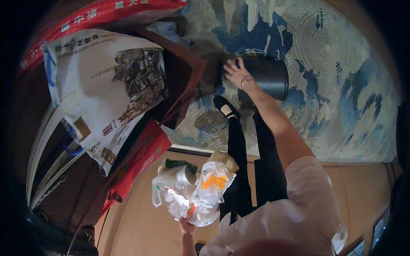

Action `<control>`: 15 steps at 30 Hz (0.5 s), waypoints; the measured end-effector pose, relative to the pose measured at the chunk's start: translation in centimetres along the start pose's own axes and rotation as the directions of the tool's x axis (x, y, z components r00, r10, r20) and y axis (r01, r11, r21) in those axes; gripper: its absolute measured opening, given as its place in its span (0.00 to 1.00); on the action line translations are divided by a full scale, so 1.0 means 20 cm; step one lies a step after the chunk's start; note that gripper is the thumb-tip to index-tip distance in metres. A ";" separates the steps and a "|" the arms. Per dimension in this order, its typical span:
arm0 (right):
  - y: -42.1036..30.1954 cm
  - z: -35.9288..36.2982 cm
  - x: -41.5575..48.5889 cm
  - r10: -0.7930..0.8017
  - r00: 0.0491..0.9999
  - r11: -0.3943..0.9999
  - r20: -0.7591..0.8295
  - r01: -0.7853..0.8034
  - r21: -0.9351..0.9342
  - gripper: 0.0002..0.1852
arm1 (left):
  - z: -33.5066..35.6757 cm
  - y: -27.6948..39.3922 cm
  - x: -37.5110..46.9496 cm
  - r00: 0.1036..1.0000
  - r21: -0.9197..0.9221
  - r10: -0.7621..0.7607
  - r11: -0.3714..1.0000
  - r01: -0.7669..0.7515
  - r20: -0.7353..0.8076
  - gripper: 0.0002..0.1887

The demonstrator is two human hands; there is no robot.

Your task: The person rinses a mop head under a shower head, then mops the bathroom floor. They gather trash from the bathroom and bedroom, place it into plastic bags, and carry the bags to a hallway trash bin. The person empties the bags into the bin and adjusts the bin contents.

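My left hand [186,225] grips the lower edge of a bunch of plastic bags [205,192], low in front of me. The bags are translucent and white, with orange and dark green parts; a plastic bottle with a green cap shows in them. My right hand [236,73], with a bracelet at the wrist, is stretched out with its fingers spread. Beside it lies a black cylindrical bin [272,78] on its side on the patterned carpet [326,105]. I cannot tell whether the fingers touch the bin.
A dark red table [189,64] stands at the left, with a large white printed bag [96,76] on it. A red printed sack [96,16] lies behind, and a red bag [150,147] hangs near its side. My shoe [225,105] is on the carpet, close to the bin.
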State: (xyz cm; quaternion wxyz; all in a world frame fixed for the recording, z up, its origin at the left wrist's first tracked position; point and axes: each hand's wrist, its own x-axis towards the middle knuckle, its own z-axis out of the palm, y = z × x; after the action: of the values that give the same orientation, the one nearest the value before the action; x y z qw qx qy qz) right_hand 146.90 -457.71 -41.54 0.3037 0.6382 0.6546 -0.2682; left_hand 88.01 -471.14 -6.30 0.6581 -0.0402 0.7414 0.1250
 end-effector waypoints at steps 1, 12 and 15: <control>0.00 -0.01 0.02 -0.246 0.968 0.960 0.049 0.250 -0.125 0.19 | -0.02 -0.01 0.02 0.992 0.006 -0.035 0.999 0.036 -0.119 0.08; 0.37 0.17 -0.90 -0.177 0.970 0.982 -0.166 0.162 -0.100 0.10 | -0.22 0.05 -0.01 0.981 -0.134 -0.145 0.983 0.128 -0.131 0.11; 0.34 0.19 -1.18 -0.148 0.973 0.987 -0.177 0.134 -0.086 0.12 | -0.27 0.04 -0.12 0.994 -0.190 -0.108 0.977 0.101 -0.030 0.09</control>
State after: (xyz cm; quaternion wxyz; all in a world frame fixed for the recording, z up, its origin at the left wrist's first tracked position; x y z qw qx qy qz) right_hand 153.87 -476.17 -26.43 0.2459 0.6004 0.7328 -0.2050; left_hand 83.00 -471.80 -3.33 0.6418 -0.1437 0.7363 0.1591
